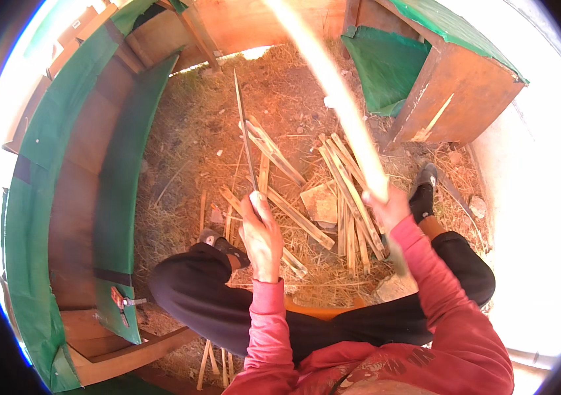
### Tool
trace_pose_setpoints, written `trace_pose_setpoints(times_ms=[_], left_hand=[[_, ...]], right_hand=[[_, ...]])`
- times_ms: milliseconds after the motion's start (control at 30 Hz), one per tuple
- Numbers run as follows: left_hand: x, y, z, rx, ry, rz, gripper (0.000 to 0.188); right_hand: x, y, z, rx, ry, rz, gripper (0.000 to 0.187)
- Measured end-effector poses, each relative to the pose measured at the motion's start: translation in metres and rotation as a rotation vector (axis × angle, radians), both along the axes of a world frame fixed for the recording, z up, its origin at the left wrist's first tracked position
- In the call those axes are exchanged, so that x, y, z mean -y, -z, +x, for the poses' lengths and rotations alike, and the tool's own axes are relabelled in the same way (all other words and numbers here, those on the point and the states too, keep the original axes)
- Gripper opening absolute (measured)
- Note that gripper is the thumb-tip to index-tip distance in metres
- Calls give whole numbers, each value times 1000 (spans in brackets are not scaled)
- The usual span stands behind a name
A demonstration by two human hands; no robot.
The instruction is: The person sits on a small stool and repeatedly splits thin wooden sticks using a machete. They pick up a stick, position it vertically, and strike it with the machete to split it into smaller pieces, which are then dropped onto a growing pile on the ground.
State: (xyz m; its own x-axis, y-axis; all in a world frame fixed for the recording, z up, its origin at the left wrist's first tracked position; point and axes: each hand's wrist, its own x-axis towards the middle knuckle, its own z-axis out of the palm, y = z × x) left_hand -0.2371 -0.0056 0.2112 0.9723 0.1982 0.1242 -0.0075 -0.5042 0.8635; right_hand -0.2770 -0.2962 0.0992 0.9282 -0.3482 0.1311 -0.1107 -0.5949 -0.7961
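My left hand (262,234) is closed round the lower end of a long, thin, blade-like piece (246,135), dark and narrow. It stands nearly upright, its pointed tip toward the far side. My right hand (389,207) grips a long pale wooden strip (333,92), glaring in the sunlight, which slants up and left past the top of the view. The two pieces are apart. On the ground between my feet lies a loose pile of split wooden strips (346,187), with a flat tan stone or block (320,203) among them.
A long green-covered wooden box (83,178) runs along the left, with an orange-and-grey clamp-like tool (126,301) on its edge. Another green-covered wooden box (468,92) stands at the far right. Straw litters the dirt ground (188,125). A pale block (395,288) lies near my right knee.
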Motion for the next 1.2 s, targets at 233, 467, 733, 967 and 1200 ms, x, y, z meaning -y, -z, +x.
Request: trace_pose_setpoints(times_ms=[233, 467, 733, 967, 1200], left_hand=[[-16, -16, -3, -93, -5, -17, 31], [7, -24, -3, -3, 109, 53, 31], [-8, -6, 9, -52, 58, 18, 34], [-8, -13, 5, 14, 68, 101, 37], [-11, 32, 26, -85, 141, 36, 43]], right_hand=[[21, -293, 40, 445, -199, 372, 15], [14, -146, -23, -703, 1, 352, 36], [7, -198, -23, 12, -268, 431, 13], [26, -326, 43, 393, -588, 372, 29], [2, -132, -19, -762, -122, 336, 31]])
